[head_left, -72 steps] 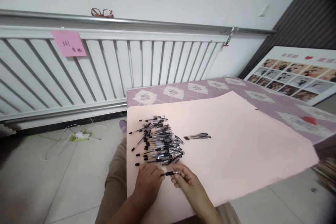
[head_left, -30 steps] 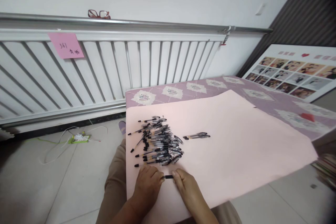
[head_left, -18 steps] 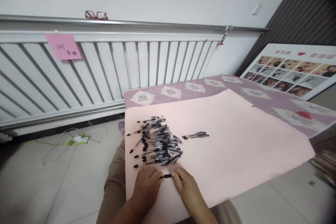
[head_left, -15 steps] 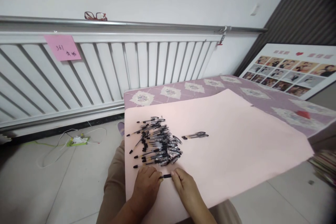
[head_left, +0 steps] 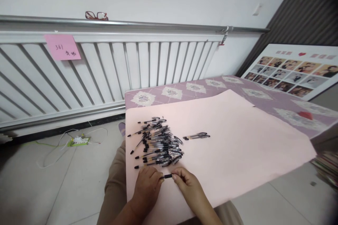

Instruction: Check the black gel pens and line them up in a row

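Note:
A pen (head_left: pixel 167 176) with a black grip lies level between my two hands near the front of the table. My left hand (head_left: pixel 148 184) is closed around its left end. At the other end, the thumb and fingers of my right hand (head_left: pixel 186 179) pinch the tip, which they hide. Just beyond the hands spreads a loose pile of capped black pens (head_left: pixel 158 144) on the pink sheet (head_left: pixel 227 154). To the right of the pile, a few pens (head_left: pixel 196 136) lie together, apart from the others.
A purple patterned tablecloth (head_left: pixel 182 93) shows past the sheet. Behind stands a white radiator (head_left: pixel 137 63) with a pink note (head_left: pixel 62 47); glasses (head_left: pixel 96 15) rest on the pipe above. A photo board (head_left: pixel 293 72) leans at right. A power strip (head_left: pixel 79 141) lies on the floor.
The fingers of my right hand have shifted their pinch at the pen's right end, and the hand has turned slightly. My left hand and the pens on the sheet stay in place.

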`<state>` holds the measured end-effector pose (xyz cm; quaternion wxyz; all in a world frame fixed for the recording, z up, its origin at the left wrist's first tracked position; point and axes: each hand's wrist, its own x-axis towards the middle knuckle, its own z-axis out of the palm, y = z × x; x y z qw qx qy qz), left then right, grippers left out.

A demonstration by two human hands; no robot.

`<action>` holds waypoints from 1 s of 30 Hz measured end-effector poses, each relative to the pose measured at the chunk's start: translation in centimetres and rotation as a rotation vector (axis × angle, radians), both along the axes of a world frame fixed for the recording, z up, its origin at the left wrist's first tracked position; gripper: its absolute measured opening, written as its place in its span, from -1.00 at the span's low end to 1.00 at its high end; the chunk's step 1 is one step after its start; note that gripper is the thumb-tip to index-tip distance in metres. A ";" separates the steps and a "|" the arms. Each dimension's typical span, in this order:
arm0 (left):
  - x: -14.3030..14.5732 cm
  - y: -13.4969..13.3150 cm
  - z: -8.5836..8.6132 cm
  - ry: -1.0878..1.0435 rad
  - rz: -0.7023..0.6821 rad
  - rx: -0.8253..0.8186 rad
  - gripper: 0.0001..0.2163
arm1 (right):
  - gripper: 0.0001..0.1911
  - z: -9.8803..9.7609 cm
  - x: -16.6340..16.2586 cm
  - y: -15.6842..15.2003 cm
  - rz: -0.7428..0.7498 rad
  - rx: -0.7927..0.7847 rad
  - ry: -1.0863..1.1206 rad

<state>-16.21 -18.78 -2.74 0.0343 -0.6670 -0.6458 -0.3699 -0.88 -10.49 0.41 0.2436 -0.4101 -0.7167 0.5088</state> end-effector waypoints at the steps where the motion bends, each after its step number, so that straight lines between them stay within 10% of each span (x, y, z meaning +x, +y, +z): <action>1: 0.0 0.0 0.0 0.007 0.002 -0.004 -0.87 | -0.81 -0.1 -0.1 0.0 -0.002 0.017 -0.013; 17: 0.4 0.2 0.0 0.135 0.011 0.021 -0.80 | -0.76 -1.2 -0.6 -0.3 -0.025 0.083 -0.031; 30: 0.2 0.1 -0.3 0.062 -0.012 -0.087 -0.84 | -0.75 -1.7 -0.4 3.6 0.017 0.690 -0.484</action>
